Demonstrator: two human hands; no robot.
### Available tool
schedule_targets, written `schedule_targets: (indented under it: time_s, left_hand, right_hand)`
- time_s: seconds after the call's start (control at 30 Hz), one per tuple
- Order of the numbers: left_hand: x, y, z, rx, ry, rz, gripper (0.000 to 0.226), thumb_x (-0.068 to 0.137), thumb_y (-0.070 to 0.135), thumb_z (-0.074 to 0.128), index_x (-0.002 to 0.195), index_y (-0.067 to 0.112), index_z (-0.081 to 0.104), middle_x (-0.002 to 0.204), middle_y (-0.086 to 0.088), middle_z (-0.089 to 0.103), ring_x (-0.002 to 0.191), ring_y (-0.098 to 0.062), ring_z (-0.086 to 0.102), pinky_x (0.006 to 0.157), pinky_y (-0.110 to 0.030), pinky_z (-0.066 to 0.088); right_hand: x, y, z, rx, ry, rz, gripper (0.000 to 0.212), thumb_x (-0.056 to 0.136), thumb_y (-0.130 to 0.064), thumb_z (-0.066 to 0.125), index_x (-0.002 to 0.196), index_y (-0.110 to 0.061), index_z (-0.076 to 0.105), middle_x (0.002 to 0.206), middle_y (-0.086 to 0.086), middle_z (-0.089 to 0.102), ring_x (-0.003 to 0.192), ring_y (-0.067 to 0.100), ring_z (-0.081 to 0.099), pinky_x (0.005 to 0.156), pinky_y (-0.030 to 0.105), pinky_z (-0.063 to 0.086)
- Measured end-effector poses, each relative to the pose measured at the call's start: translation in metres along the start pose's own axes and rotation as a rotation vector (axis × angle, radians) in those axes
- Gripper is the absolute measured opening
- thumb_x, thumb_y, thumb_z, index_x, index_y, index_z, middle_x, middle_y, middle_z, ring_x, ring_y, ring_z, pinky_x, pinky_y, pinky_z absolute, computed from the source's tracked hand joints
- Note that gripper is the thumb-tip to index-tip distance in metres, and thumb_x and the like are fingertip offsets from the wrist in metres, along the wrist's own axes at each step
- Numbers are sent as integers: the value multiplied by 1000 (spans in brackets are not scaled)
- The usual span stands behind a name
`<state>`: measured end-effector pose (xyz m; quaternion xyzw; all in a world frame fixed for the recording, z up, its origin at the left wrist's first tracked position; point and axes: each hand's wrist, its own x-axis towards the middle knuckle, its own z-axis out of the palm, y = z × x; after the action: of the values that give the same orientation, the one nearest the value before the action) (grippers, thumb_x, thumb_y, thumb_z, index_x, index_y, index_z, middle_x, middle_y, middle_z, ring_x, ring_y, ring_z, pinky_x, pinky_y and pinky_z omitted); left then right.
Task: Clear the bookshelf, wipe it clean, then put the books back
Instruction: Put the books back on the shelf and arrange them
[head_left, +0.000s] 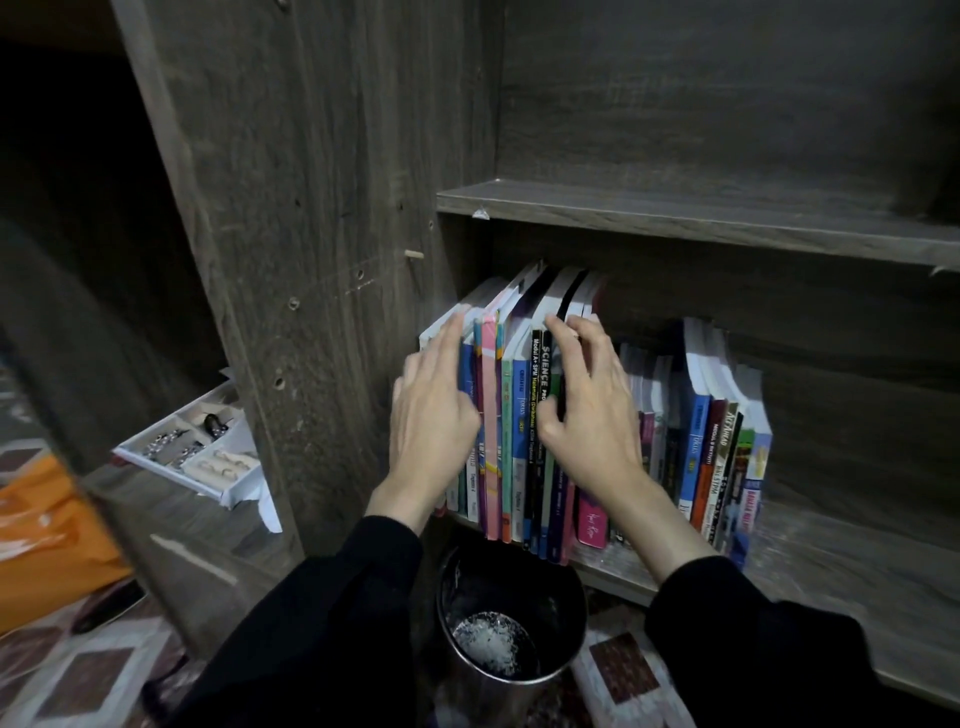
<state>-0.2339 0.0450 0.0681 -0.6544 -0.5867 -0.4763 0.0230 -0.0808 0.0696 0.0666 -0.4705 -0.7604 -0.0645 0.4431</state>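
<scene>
A row of upright books (511, 415) stands at the left end of the lower shelf (841, 577) of a dark wooden bookshelf. These books lean forward, out past the shelf's front edge. My left hand (434, 410) lies flat with straight fingers against the left side of this bunch. My right hand (592, 410) curls its fingers over the tops of the spines by a black "SCIENCE" book, thumb on the spines. A second group of books (717, 447) stands further right on the same shelf, apart from both hands.
The upper shelf (675, 213) holds nothing in view. A dark metal bin (511, 623) stands on the floor right below the books. To the left are a white compartment tray (202, 452) with small items and an orange bag (47, 535). A patterned mat covers the floor.
</scene>
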Motion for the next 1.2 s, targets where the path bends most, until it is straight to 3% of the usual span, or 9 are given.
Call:
schedule_targets:
  time_s: [0.17, 0.27, 0.37, 0.73, 0.9, 1.0, 1.07, 1.13, 1.2]
  left_hand:
    - [-17, -6, 4, 40, 63, -139, 59, 92, 2, 49, 147, 13, 32, 149, 2, 33, 118, -15, 49, 94, -22, 38]
    - [-6, -3, 1, 135, -44, -121, 67, 94, 7, 48, 152, 14, 16, 160, 5, 10, 85, -15, 60, 73, -29, 52]
    - [7, -2, 2, 230, -173, -164, 76, 95, 11, 46, 153, 17, -2, 161, 9, -12, 64, -16, 54, 57, -29, 43]
    - [12, -14, 3, 240, -168, -107, 68, 93, 17, 52, 150, 19, 15, 157, 9, 10, 81, -28, 65, 69, -38, 49]
    - [15, 9, -3, 201, -195, -218, 69, 93, 14, 47, 152, 19, 13, 160, 6, 9, 109, -36, 56, 82, -38, 41]
    - [4, 40, 0, 142, 139, -35, 55, 89, 8, 47, 142, 13, 38, 144, -10, 38, 115, -27, 47, 89, -32, 40]
    - [-9, 63, 13, 28, 263, 173, 39, 84, 7, 46, 122, 7, 55, 118, -12, 53, 105, -18, 45, 91, -17, 33]
    - [-21, 83, 32, -62, 124, 297, 34, 84, 8, 44, 115, 7, 58, 109, -6, 56, 103, -14, 46, 93, -12, 29]
    - [-29, 98, 55, -96, -77, 321, 36, 87, 5, 46, 122, 7, 56, 116, -6, 57, 111, -16, 47, 97, -22, 37]
  right_hand:
    - [1, 1, 3, 3, 13, -14, 74, 75, -3, 60, 143, -15, 33, 142, 4, 29, 138, 25, 32, 107, 51, 38]
    - [1, 1, 3, 4, 9, -9, 74, 75, -4, 61, 143, -15, 33, 143, 5, 30, 136, 25, 34, 107, 50, 39]
    - [1, 2, 3, 8, 8, -9, 73, 75, -5, 60, 142, -15, 33, 142, 7, 31, 136, 25, 34, 106, 51, 39]
    - [0, 2, 3, 18, -1, -20, 74, 75, -5, 60, 142, -17, 31, 141, 0, 25, 138, 27, 32, 105, 52, 40]
    - [2, 3, -8, 74, -120, -21, 81, 73, -1, 56, 148, -19, 29, 149, 3, 28, 145, 23, 15, 115, 51, 24]
    - [-3, 4, -31, 268, -189, 48, 89, 77, 2, 53, 151, -32, 16, 158, -4, 17, 148, 13, 3, 121, 44, 10]
    - [-11, 15, -52, 208, -17, 80, 83, 79, -1, 53, 150, -30, 22, 156, 1, 24, 147, 17, 14, 119, 43, 17]
    - [-17, 37, -71, -6, 161, 118, 66, 80, -12, 53, 144, -22, 39, 146, 9, 40, 140, 26, 29, 112, 45, 27]
    - [-23, 65, -86, -172, 79, 192, 50, 86, -31, 48, 134, -18, 51, 140, 9, 48, 138, 28, 33, 107, 47, 28]
